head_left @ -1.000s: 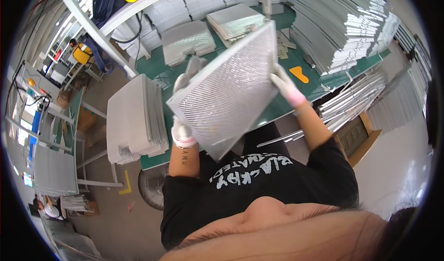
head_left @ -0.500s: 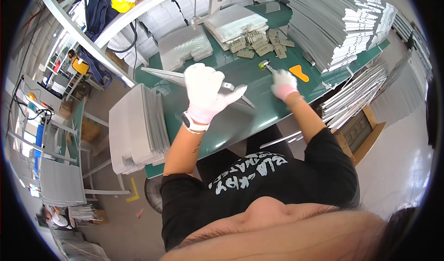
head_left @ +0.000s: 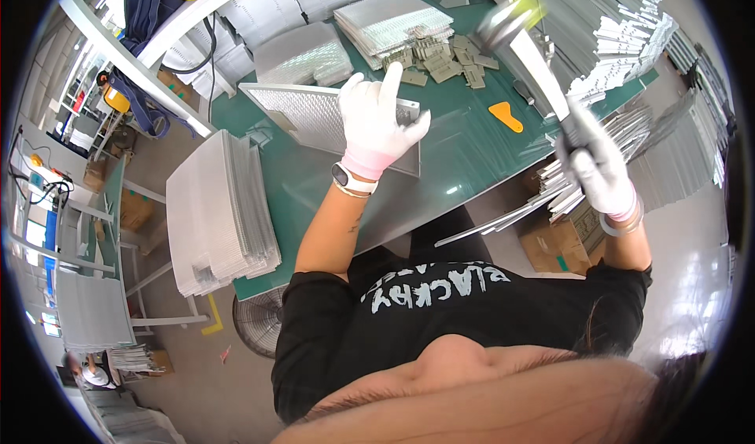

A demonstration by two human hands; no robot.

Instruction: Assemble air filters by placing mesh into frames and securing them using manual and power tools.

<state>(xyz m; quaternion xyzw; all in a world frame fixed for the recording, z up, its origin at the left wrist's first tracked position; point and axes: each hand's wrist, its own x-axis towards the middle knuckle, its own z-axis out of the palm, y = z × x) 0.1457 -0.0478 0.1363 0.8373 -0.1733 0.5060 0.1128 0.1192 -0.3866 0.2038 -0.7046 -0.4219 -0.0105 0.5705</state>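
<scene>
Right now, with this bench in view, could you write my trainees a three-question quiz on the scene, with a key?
1. Which hand holds the silver-shafted hammer with a blurred yellow-green head?
2. True or false: the flat orange paddle-shaped piece lies on the green tabletop.
3. What is nearest the white-gloved left hand?
A) a cardboard box
B) the tilted grey ridged panel
C) a round wire-caged fan

Key: 1. the white-gloved right hand; 2. true; 3. B.

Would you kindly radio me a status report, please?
Right hand gripping hammer aloft. Left hand open at tilted panel. Orange piece lying on green table.
</scene>
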